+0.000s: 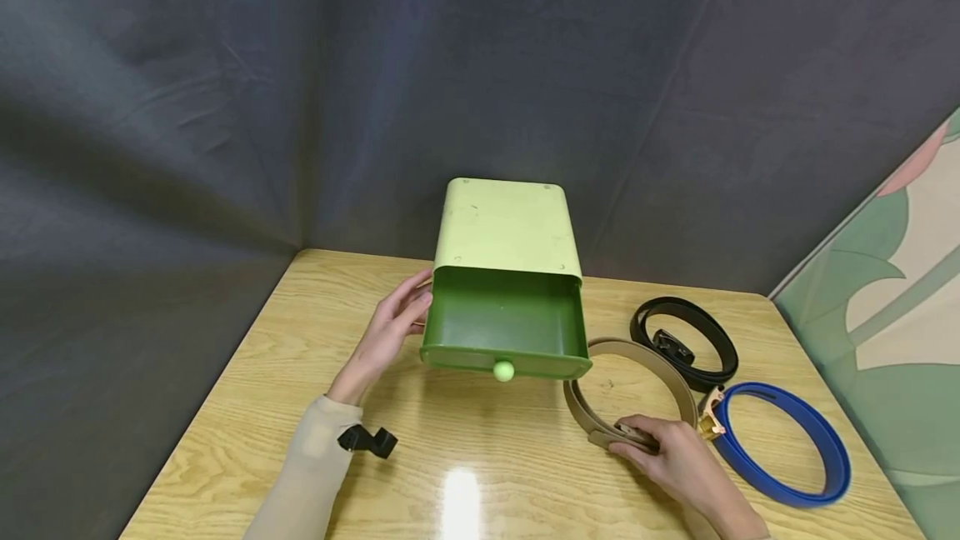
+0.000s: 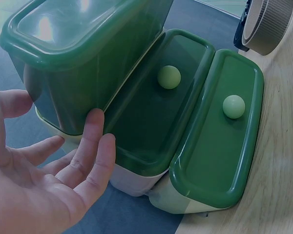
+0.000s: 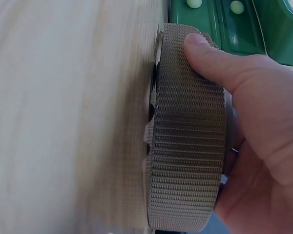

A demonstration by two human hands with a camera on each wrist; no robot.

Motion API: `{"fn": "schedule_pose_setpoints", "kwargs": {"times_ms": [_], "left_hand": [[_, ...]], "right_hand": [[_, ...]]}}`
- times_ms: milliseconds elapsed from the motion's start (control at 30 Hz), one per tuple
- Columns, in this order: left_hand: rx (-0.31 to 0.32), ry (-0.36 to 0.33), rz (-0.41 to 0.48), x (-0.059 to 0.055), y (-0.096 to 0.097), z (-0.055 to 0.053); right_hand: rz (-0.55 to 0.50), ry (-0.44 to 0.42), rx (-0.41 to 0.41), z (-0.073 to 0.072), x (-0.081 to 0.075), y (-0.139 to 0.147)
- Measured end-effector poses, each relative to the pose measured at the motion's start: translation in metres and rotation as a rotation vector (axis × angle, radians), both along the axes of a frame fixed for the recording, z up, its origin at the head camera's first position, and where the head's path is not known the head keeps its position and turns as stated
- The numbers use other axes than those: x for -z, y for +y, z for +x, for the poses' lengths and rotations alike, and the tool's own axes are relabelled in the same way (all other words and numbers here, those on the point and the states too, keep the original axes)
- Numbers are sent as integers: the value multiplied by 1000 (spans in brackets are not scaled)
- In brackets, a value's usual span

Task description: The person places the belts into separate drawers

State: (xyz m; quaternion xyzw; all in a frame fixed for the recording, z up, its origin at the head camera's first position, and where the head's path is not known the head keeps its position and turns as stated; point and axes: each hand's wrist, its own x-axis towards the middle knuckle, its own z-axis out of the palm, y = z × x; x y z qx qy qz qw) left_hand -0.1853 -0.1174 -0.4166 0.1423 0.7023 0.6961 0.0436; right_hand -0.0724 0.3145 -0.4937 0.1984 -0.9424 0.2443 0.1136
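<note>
A stacked drawer unit with a pale green top (image 1: 510, 223) stands at the back middle of the table. Its top drawer (image 1: 504, 315) is pulled out, and its inside shows bare. My left hand (image 1: 390, 332) is at the left side of that drawer, fingers spread, fingertips right at its wall in the left wrist view. Below, two lower drawers (image 2: 141, 112) with round knobs are closed. My right hand (image 1: 671, 457) pinches a coiled tan belt (image 1: 663, 369) at its near edge, thumb on the outer, ribbed face (image 3: 188, 136).
To the right of the tan belt lie a coiled black belt (image 1: 697, 315) with a dark buckle and a coiled blue belt (image 1: 825, 440) with a gold buckle (image 1: 710, 419). Dark cloth (image 1: 480, 65) hangs behind the wooden table (image 1: 247, 407); a patterned panel (image 1: 900, 315) borders the right.
</note>
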Motion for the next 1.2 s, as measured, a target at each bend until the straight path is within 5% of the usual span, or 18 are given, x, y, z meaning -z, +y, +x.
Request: {"fn": "schedule_pose_setpoints", "kwargs": {"times_ms": [1200], "left_hand": [[-2,-1,13,0,1,1]], "right_hand": [[-2,210,-38,2,-12,5]]}}
